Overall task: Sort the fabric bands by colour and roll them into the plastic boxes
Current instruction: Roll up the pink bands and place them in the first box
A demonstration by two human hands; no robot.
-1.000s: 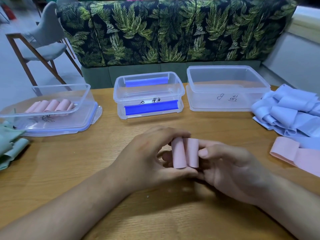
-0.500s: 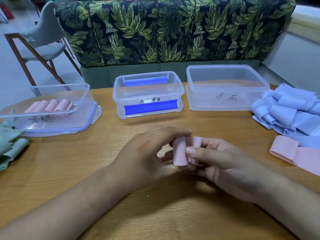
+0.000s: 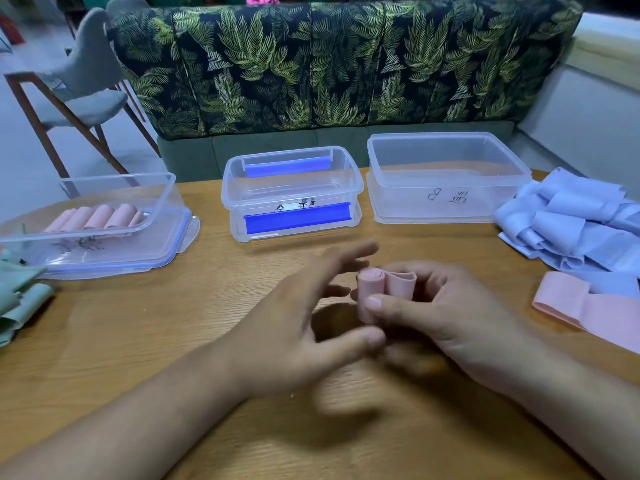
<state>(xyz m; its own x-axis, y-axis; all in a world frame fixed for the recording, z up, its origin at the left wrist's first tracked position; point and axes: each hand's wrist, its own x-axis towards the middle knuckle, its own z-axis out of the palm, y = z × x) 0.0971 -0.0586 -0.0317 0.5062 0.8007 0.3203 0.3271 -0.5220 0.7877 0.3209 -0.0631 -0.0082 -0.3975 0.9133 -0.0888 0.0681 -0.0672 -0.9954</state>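
A half-rolled pink band [image 3: 377,289] stands upright over the table's middle, and my right hand [image 3: 450,320] grips it with the thumb across its front. My left hand [image 3: 304,327] is beside it, blurred, its fingers spread and off the roll. The left plastic box [image 3: 104,199] holds several pink rolls [image 3: 100,216]. The middle box [image 3: 291,192] with blue clips and the right box [image 3: 446,174] hold no bands. Loose blue bands [image 3: 581,223] are piled at the right, a pink band [image 3: 595,310] lies in front of them, and green bands [image 3: 17,299] lie at the left edge.
The left box stands on its blue-rimmed lid [image 3: 114,254]. Behind the wooden table [image 3: 173,341] runs a leaf-print sofa [image 3: 329,64], and a grey chair [image 3: 79,84] stands at the far left.
My left hand has let go of the pink roll and its fingers have spread open. My right hand keeps hold, with the thumb now across the roll's front.
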